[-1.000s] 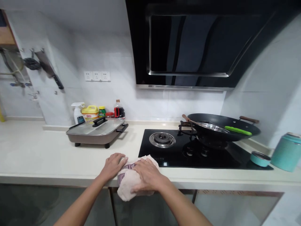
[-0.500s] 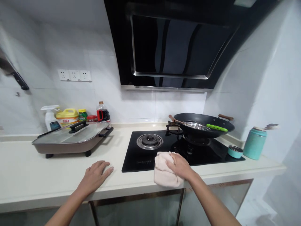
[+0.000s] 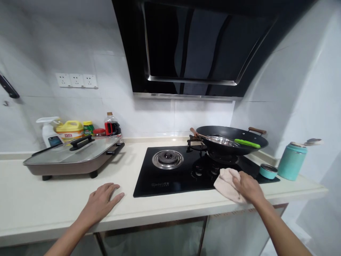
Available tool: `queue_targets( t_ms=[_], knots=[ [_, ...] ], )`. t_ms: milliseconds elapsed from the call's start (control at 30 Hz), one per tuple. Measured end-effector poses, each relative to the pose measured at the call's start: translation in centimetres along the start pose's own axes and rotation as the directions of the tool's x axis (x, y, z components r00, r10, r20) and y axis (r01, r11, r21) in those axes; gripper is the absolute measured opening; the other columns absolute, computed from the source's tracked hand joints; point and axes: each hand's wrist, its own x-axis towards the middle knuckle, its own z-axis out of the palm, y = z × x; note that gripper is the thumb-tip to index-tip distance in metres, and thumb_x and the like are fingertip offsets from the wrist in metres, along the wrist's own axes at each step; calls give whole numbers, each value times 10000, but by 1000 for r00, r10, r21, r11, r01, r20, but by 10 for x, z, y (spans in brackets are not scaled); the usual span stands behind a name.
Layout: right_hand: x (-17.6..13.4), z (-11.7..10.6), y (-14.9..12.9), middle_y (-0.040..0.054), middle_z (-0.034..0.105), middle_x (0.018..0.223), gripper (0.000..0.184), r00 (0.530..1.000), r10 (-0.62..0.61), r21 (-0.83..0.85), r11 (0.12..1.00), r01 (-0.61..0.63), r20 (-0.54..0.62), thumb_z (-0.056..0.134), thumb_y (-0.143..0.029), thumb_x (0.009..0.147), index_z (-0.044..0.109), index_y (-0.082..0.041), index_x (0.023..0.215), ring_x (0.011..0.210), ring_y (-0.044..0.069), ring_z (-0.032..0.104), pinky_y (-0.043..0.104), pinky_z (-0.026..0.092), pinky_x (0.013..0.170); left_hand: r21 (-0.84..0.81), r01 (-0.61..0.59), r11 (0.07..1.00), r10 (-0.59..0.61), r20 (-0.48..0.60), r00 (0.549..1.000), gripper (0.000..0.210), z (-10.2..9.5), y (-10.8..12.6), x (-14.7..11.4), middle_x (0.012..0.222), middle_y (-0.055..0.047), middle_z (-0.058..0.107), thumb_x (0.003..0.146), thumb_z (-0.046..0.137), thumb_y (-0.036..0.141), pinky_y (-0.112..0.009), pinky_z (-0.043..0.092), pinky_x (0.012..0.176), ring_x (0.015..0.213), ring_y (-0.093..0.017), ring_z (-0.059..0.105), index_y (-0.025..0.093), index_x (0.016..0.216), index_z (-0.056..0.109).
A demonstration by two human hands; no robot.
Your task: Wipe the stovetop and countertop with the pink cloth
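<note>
My right hand (image 3: 249, 186) grips a pale pink cloth (image 3: 228, 185), pressed on the front right edge of the black gas stove (image 3: 170, 185) and lapping over onto the counter. Its fingers are partly hidden by the cloth. My left hand (image 3: 101, 202) rests flat on the cream countertop (image 3: 64, 199), left of the stove, fingers stretched and holding nothing. The stove's left burner (image 3: 167, 159) is bare. On the right burner sits a black wok (image 3: 226, 142) with a metal strainer and a green-handled utensil (image 3: 247, 143) inside.
A lidded electric pan (image 3: 71, 160) stands left on the counter, with several bottles and a spray bottle (image 3: 50, 133) behind. A small turquoise cup (image 3: 268, 171) and turquoise flask (image 3: 292, 161) stand at the right. The range hood (image 3: 186, 49) overhangs the stove.
My right hand has slid the cloth rightward along the stove's front edge, uncovering the brand lettering and a knob. My left hand stays flat on the counter. The view has shifted slightly.
</note>
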Motion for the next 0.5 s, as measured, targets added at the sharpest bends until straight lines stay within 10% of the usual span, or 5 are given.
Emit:
queue_targets(
  t_ms=[267, 500],
  knots=[
    [48, 0, -22, 263, 666, 1146, 418, 980, 193, -85, 977, -198, -56, 347, -338, 1032, 568, -76, 1271, 1054, 380, 689, 449, 472, 843, 26, -13, 1000, 13, -3, 1000, 581, 1, 0, 2, 1364, -116, 645, 923, 415, 660, -511, 463, 1024, 1299, -364, 578, 274, 1253, 697],
    [81, 2, -54, 171, 694, 1280, 494, 996, -28, 38, 999, 25, 81, 375, -513, 1042, 626, -221, 1353, 1194, 331, 651, 453, 457, 981, 51, -7, 999, 7, 7, 1000, 580, 4, -3, 6, 1339, -124, 645, 914, 420, 651, -518, 463, 996, 1266, -364, 590, 283, 1270, 691]
  ],
)
